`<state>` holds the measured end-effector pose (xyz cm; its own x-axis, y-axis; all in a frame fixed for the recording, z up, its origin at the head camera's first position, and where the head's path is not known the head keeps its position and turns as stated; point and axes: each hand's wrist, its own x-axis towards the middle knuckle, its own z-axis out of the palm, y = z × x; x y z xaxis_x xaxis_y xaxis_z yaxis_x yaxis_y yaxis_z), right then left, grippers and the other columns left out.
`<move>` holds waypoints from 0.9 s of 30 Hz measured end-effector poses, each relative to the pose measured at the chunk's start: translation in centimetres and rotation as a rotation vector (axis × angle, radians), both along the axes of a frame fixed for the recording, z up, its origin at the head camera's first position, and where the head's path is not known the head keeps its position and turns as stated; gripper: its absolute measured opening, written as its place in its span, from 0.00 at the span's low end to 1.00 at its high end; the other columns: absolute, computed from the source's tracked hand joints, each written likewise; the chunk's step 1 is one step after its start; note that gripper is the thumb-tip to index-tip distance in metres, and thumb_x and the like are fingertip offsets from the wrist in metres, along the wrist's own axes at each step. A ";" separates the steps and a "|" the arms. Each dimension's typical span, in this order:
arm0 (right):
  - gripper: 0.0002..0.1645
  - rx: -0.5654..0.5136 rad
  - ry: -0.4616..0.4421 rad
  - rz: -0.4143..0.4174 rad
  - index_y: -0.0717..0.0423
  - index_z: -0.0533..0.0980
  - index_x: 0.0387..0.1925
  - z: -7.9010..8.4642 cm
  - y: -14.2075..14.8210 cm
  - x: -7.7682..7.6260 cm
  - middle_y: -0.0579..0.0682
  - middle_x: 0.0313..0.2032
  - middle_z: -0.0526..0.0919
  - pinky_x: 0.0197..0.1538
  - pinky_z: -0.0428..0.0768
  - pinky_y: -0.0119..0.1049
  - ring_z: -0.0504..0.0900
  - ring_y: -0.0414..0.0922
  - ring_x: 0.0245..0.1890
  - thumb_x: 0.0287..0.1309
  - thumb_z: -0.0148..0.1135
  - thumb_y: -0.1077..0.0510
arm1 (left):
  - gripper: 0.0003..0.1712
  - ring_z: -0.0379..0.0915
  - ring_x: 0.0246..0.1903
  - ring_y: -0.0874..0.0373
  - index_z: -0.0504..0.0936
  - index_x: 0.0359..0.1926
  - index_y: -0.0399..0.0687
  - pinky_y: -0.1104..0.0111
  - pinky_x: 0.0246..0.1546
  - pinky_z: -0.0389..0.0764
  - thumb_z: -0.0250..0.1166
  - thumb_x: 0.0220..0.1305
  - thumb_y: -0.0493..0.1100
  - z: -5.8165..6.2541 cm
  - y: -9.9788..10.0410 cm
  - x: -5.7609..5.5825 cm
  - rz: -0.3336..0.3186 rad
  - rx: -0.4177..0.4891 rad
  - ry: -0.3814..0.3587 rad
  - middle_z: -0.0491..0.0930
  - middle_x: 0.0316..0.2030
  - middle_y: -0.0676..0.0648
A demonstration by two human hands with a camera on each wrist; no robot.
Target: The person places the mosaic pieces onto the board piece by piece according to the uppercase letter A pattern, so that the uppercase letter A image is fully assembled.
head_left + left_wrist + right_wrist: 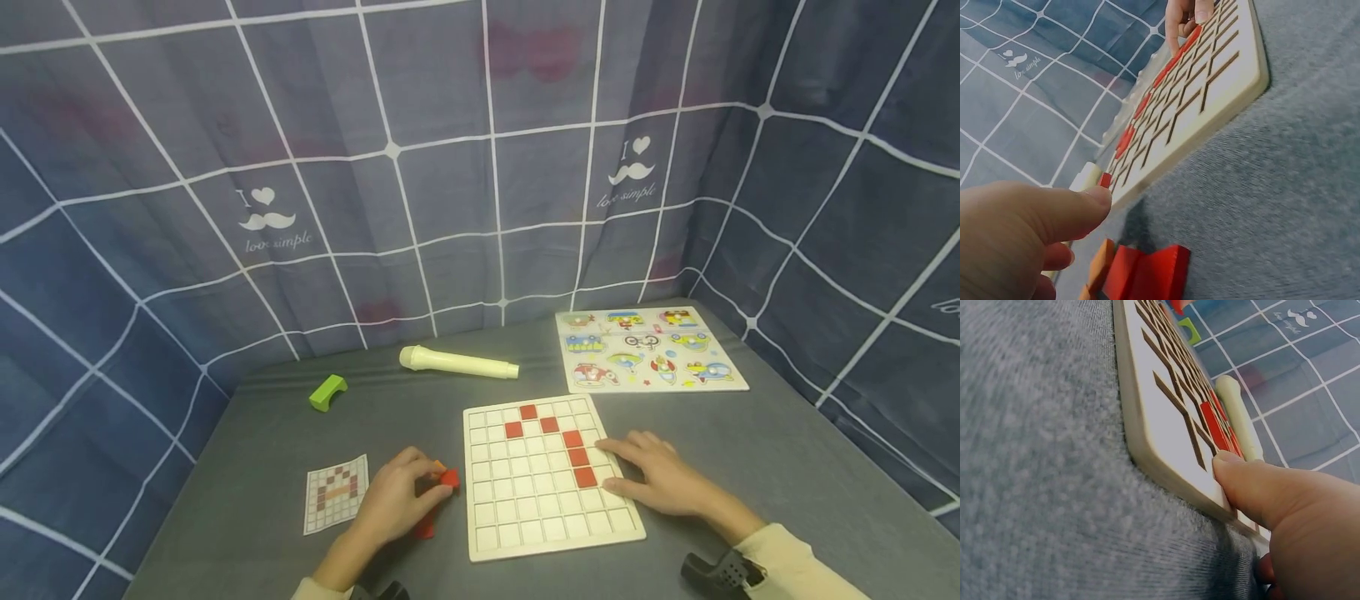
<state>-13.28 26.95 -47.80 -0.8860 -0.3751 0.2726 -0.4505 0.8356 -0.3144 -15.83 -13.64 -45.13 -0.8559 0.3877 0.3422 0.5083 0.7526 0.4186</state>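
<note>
A cream grid board (525, 533) lies on the grey cloth, with several red square tiles (577, 457) set in its upper and right cells. Left of the board, my left hand (397, 498) pinches a red tile (1105, 180) between thumb and fingers. Beneath that hand lie more red tiles (1154, 272) and some orange tiles (1101, 262), partly hidden by it in the head view. My right hand (663, 477) rests at the board's right edge, thumb and forefinger touching its surface. Beside the left hand lies a pattern card (335, 496) printed with a coloured grid.
A green arch block (327, 392) is at the back left. Behind the board lies a cream toy microphone (459, 362). At the back right is a picture puzzle board (649, 349) with vehicle pieces. A blue checked curtain (442, 192) hangs around the table's back and sides.
</note>
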 end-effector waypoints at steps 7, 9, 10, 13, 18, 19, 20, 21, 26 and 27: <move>0.31 -0.037 0.014 0.021 0.39 0.77 0.59 -0.4 0.4 0.0 0.33 0.34 0.67 0.39 0.60 0.31 0.60 0.30 0.36 0.55 0.67 0.37 | 0.13 0.68 0.27 0.66 0.88 0.37 0.48 0.76 0.28 0.69 0.77 0.50 0.47 0.7 0.8 -0.7 -0.022 0.000 -0.011 0.77 0.30 0.55; 0.31 -0.049 0.002 0.023 0.39 0.77 0.59 -0.3 0.4 0.0 0.34 0.33 0.65 0.39 0.59 0.30 0.59 0.30 0.35 0.55 0.67 0.36 | 0.13 0.66 0.26 0.67 0.88 0.37 0.48 0.76 0.27 0.68 0.76 0.51 0.46 0.9 1.0 -1.0 -0.033 0.003 -0.021 0.76 0.30 0.55; 0.31 -0.052 -0.006 0.022 0.39 0.77 0.59 -0.3 0.4 0.0 0.34 0.33 0.65 0.38 0.59 0.30 0.58 0.30 0.35 0.55 0.67 0.36 | 0.13 0.65 0.26 0.68 0.88 0.38 0.48 0.76 0.27 0.68 0.76 0.51 0.47 1.0 1.2 -1.2 -0.038 0.000 -0.025 0.76 0.30 0.55; 0.31 -0.051 -0.022 0.020 0.39 0.77 0.60 -0.2 0.2 0.0 0.34 0.32 0.63 0.38 0.58 0.30 0.57 0.30 0.34 0.56 0.66 0.36 | 0.13 0.61 0.25 0.70 0.88 0.39 0.48 0.76 0.26 0.66 0.75 0.54 0.48 1.2 1.5 -1.9 -0.058 -0.009 -0.041 0.76 0.30 0.55; 0.30 -0.024 -0.011 0.022 0.41 0.76 0.61 0.0 0.0 0.0 0.35 0.31 0.63 0.38 0.57 0.29 0.57 0.30 0.33 0.58 0.64 0.38 | 0.14 0.64 0.26 0.68 0.88 0.40 0.48 0.76 0.27 0.69 0.74 0.54 0.49 1.3 2.1 -2.7 -0.081 -0.032 -0.030 0.77 0.32 0.54; 0.30 -0.020 -0.010 0.021 0.41 0.76 0.61 0.1 -0.1 0.0 0.35 0.31 0.63 0.37 0.57 0.29 0.57 0.30 0.33 0.59 0.64 0.38 | 0.14 0.65 0.26 0.68 0.88 0.41 0.48 0.76 0.28 0.70 0.74 0.54 0.49 1.2 2.2 -2.9 -0.083 -0.038 -0.026 0.77 0.32 0.55; 0.30 -0.017 -0.010 0.021 0.42 0.76 0.61 0.2 -0.1 0.0 0.35 0.31 0.63 0.38 0.57 0.29 0.57 0.30 0.33 0.59 0.64 0.39 | 0.15 0.66 0.27 0.67 0.88 0.41 0.48 0.76 0.28 0.70 0.74 0.54 0.49 1.2 2.3 -3.0 -0.086 -0.045 -0.020 0.77 0.33 0.55; 0.30 -0.015 -0.013 0.020 0.42 0.76 0.62 0.3 -0.1 0.0 0.35 0.31 0.63 0.38 0.58 0.29 0.57 0.30 0.33 0.59 0.64 0.39 | 0.14 0.67 0.28 0.67 0.88 0.40 0.48 0.75 0.29 0.71 0.74 0.54 0.49 1.1 2.5 -3.1 -0.087 -0.050 -0.017 0.77 0.33 0.55; 0.31 -0.006 -0.051 0.010 0.42 0.75 0.63 0.5 -0.1 0.2 0.36 0.31 0.63 0.38 0.57 0.30 0.57 0.31 0.34 0.60 0.63 0.38 | 0.14 0.70 0.29 0.64 0.88 0.40 0.49 0.74 0.30 0.72 0.73 0.55 0.49 1.1 3.2 -3.5 -0.095 -0.049 -0.023 0.77 0.33 0.55; 0.31 -0.004 -0.055 0.008 0.42 0.75 0.63 0.6 -0.1 0.2 0.36 0.31 0.63 0.38 0.57 0.30 0.57 0.31 0.34 0.61 0.62 0.38 | 0.14 0.70 0.30 0.64 0.88 0.41 0.49 0.74 0.30 0.72 0.73 0.56 0.50 1.0 3.3 -3.6 -0.095 -0.049 -0.035 0.77 0.34 0.55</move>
